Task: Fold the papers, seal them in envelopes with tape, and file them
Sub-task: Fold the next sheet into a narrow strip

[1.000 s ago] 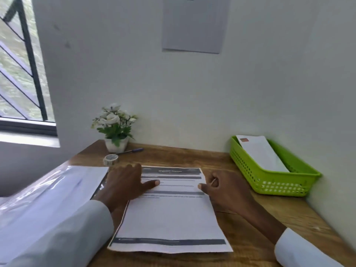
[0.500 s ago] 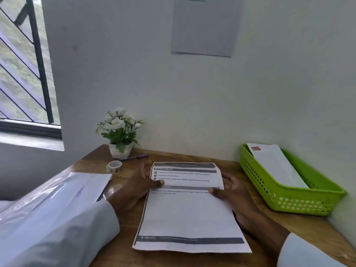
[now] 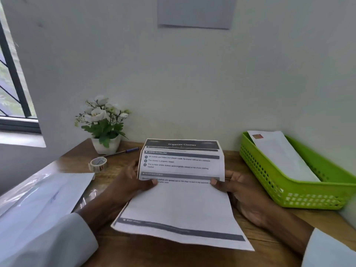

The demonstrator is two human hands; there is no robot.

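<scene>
A printed sheet of paper [image 3: 179, 205] with dark header bars lies in the middle of the wooden desk [image 3: 192, 257], its far half raised off the surface. My left hand [image 3: 133, 182] grips the sheet's left edge, thumb on top. My right hand [image 3: 240, 191] grips the right edge the same way. A roll of clear tape [image 3: 97, 164] rests on the desk to the left, behind a stack of white envelopes in clear plastic [image 3: 42, 199]. A green basket [image 3: 300, 195] at the right holds one white envelope [image 3: 281, 155].
A small white pot of white flowers [image 3: 105, 128] stands against the wall at the back left, with a pen [image 3: 123, 151] lying beside it. A window [image 3: 11, 89] is at the far left. A sheet hangs on the wall [image 3: 195, 12] above the desk.
Both hands went from resting flat on the sheet to gripping its side edges. The sheet's far half has lifted off the desk and tilts toward me.
</scene>
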